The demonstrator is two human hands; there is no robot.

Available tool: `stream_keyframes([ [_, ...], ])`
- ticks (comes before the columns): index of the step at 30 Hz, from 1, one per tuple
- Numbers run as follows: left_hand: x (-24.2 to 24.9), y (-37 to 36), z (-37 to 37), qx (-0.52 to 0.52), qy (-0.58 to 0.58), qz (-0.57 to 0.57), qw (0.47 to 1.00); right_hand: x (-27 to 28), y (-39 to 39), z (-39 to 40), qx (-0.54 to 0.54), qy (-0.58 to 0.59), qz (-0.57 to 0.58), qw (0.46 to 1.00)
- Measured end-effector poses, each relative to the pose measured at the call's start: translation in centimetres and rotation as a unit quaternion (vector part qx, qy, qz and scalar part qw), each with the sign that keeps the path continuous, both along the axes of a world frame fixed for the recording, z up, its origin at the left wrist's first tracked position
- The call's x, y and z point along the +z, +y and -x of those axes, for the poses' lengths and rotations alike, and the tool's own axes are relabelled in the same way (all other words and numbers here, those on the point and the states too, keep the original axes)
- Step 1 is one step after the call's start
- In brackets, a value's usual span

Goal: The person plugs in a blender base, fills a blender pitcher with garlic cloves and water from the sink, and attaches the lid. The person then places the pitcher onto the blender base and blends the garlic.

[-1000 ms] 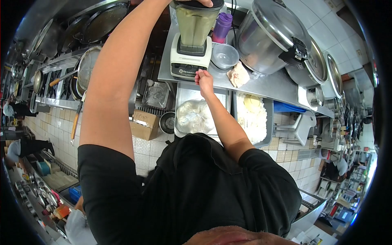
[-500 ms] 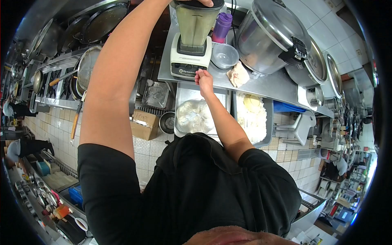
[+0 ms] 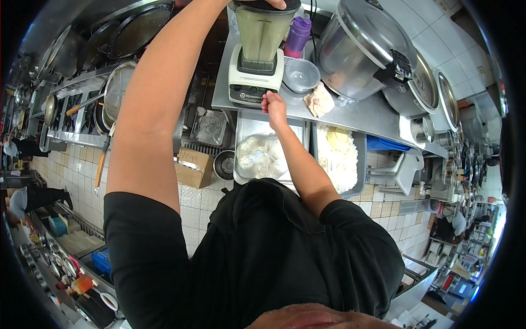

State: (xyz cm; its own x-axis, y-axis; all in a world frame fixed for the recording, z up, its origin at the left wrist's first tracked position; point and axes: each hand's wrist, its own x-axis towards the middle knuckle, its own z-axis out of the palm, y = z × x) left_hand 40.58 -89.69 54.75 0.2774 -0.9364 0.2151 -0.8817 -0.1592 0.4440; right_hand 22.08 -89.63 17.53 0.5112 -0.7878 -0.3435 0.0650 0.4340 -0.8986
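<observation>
A blender with a cream base [image 3: 255,74] stands on the steel counter. Its clear jug [image 3: 266,35] holds a pale green mixture. At the top edge of the view, my left hand [image 3: 278,4] holds the black lid [image 3: 260,6]; only part of the fingers shows. My right hand [image 3: 274,107] is closed, fingertips pinched at the right end of the black control panel [image 3: 245,94]. The control itself is hidden behind the fingers.
Right of the blender are a purple bottle [image 3: 298,35], a clear bowl [image 3: 302,75], a crumpled cloth [image 3: 319,100] and a large steel cooker [image 3: 364,52]. Below sit a tray with a plastic bag [image 3: 262,156] and a grey tub [image 3: 359,170] of white food. A strainer [image 3: 118,90] lies left.
Both hands stay in place on the blender. The mixture and the things around it look the same.
</observation>
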Motion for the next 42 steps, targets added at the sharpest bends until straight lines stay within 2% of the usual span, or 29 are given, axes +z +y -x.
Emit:
stream_keyframes([
  [2, -0.6, -0.5, -0.7, -0.028, 0.03, 0.0, 0.999, 0.3, 0.0, 0.1, 0.003, 0.006, -0.008, 1.0],
  [5, 0.4, 0.5, 0.6, 0.014, -0.016, -0.007, 1.0, 0.7, -0.2, 0.1, 0.002, 0.013, -0.016, 1.0],
  [10, 0.7, 1.1, 0.8, -0.004, 0.008, -0.008, 1.0, 1.0, 0.3, 0.1, -0.021, 0.008, -0.035, 0.999],
  [19, 0.1, 0.3, 0.3, 0.002, 0.007, -0.005, 1.0, -0.5, 0.4, -0.2, -0.025, -0.001, 0.025, 0.999],
  [37, -0.6, -0.3, -0.5, -0.011, 0.012, 0.006, 1.0, -0.5, 0.3, 0.0, -0.005, 0.001, 0.001, 1.0],
  [40, -0.1, 0.1, 0.0, -0.001, -0.005, -0.001, 1.0, 0.7, 0.3, 0.4, -0.004, 0.044, 0.007, 0.999],
  [42, 0.1, 0.2, 0.2, 0.002, -0.003, -0.01, 1.0, 1.3, 0.0, 0.9, -0.007, 0.127, 0.1, 0.987],
])
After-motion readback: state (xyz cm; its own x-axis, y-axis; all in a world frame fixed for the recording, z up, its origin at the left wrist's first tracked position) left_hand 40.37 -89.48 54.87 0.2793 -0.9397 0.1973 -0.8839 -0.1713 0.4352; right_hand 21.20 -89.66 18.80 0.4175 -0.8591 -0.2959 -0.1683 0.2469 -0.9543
